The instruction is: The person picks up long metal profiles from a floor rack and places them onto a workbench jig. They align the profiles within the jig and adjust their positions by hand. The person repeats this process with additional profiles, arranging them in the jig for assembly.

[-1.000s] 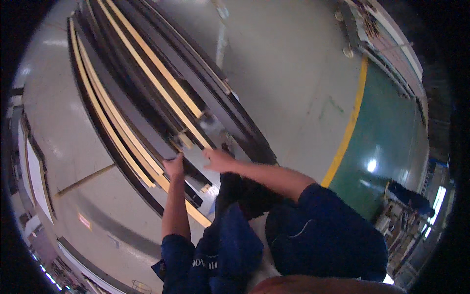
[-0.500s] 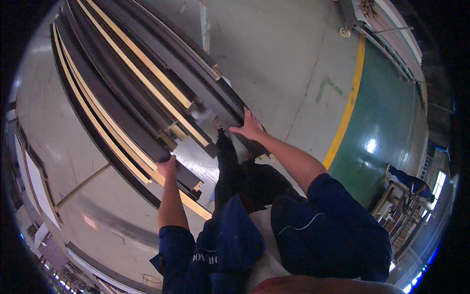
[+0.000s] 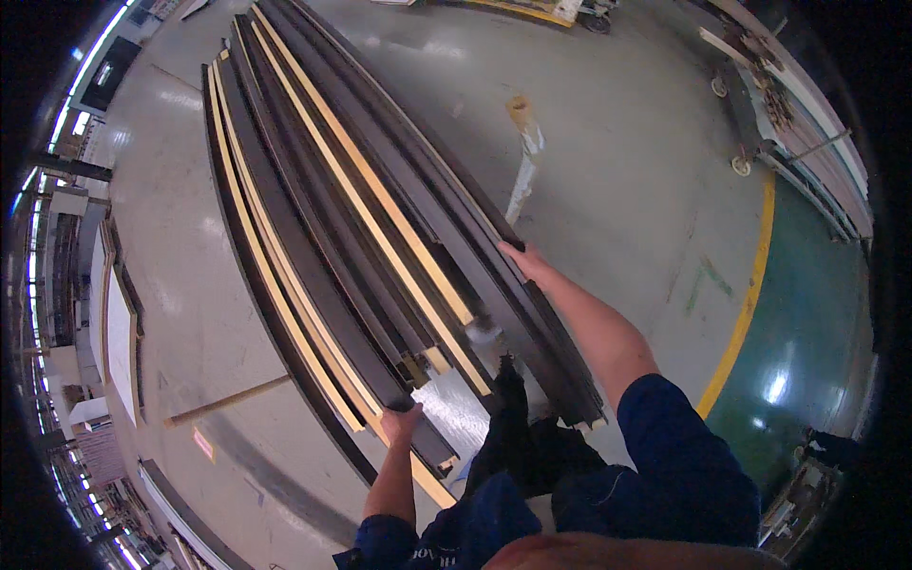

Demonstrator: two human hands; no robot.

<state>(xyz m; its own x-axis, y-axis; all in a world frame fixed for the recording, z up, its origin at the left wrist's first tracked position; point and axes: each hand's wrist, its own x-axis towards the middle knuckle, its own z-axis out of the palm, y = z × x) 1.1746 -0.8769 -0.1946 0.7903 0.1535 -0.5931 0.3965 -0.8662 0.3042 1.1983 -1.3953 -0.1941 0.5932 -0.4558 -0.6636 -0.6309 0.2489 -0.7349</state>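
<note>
A pile of long dark brown boards (image 3: 306, 214) stretches away from me, several showing pale wood strips (image 3: 385, 204) along their length. My left hand (image 3: 402, 423) is closed around the near end of a dark board (image 3: 432, 446) on the left part of the pile. Farther along the pile's right edge, my right hand (image 3: 525, 263) grips a narrow dark strip (image 3: 456, 180), near that strip's closer end. The undersides of the fingers are partly hidden. Between my hands, board ends stop at uneven lengths.
My dark-clothed leg (image 3: 505, 404) is close to the board ends. A torn strip of wrapping (image 3: 522, 171) lies on the grey floor to the right. A wheeled cart (image 3: 788, 123) loaded with panels stands far right, by a yellow line (image 3: 760, 275). Pale panels (image 3: 119, 332) are at left.
My right hand has moved away from me along the pile, from a wide board to the outer narrow strip's end. My left hand keeps its hold. The view has shifted, showing more of the far end.
</note>
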